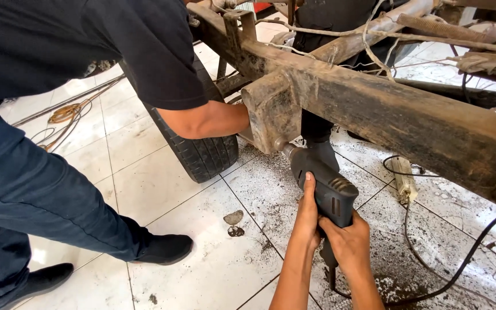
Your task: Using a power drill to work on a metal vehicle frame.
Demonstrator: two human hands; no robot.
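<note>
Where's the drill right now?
In the head view, lower centre: the electric drill is gripped by both hands, tip against the rusty frame beam's end, right of the tyre.

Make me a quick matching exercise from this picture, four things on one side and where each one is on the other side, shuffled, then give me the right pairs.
Things:
1. electric drill
2. tyre
3. power cord
4. rusty beam

Places:
A. trailing over the dusty tiles at right
B. running across the top right, above the floor
C. gripped in the left hand and right hand
D. standing on the floor behind the other person's arm

Pairs: 1-C, 2-D, 3-A, 4-B
</note>
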